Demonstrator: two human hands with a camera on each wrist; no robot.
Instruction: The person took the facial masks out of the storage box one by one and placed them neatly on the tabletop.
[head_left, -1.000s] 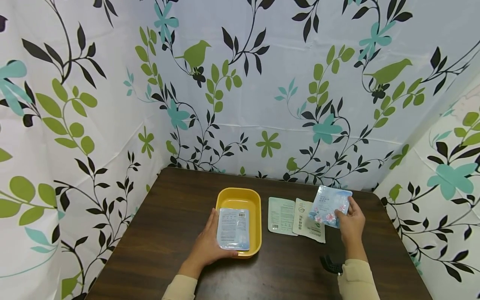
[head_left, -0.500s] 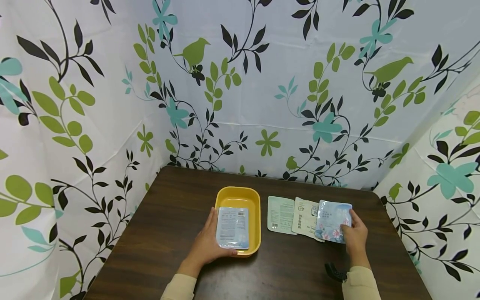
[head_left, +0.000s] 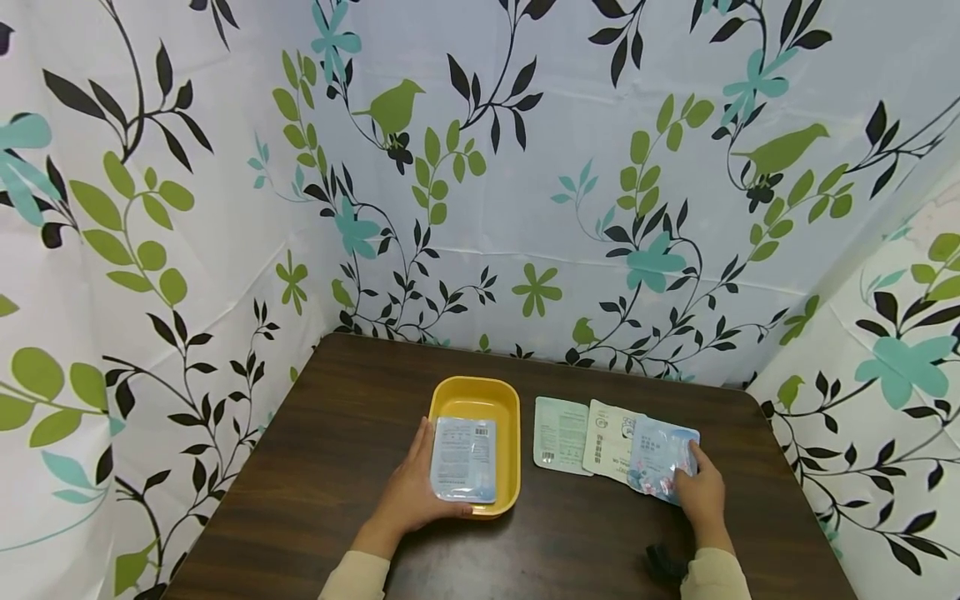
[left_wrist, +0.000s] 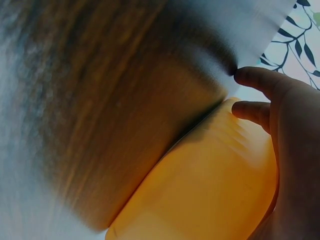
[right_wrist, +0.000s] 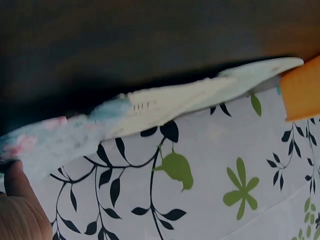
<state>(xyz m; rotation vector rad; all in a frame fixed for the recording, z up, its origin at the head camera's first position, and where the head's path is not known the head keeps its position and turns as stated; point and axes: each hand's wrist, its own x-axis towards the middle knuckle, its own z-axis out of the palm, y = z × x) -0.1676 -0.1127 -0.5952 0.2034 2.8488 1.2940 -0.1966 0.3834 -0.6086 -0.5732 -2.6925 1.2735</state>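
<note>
My left hand (head_left: pixel 412 496) holds a yellow plastic tray (head_left: pixel 512 417) at its near left corner, with the thumb along the near end and fingers along the left side. Inside the tray lies a pale blue packet (head_left: pixel 463 460) printed with small text. At the right, my right hand (head_left: pixel 702 492) pinches the right edge of a flat blue packet with pink flowers (head_left: pixel 660 458). This packet overlaps the right part of a cream packet (head_left: pixel 609 442). Left of the cream one, and partly under it, is a mint-green packet (head_left: pixel 560 435). The left wrist view shows the tray's wall (left_wrist: pixel 200 185) against the fingers.
All of this is on a dark brown wooden table (head_left: pixel 360 400). Behind and beside it hangs a white cloth (head_left: pixel 480 208) with leaves, birds and flowers. A small black object (head_left: pixel 663 562) sits beside the right wrist.
My right hand has brought the flowered packet down and toward me, and it is now lower over the cream packet's right part. The left hand and tray have stayed in place.
</note>
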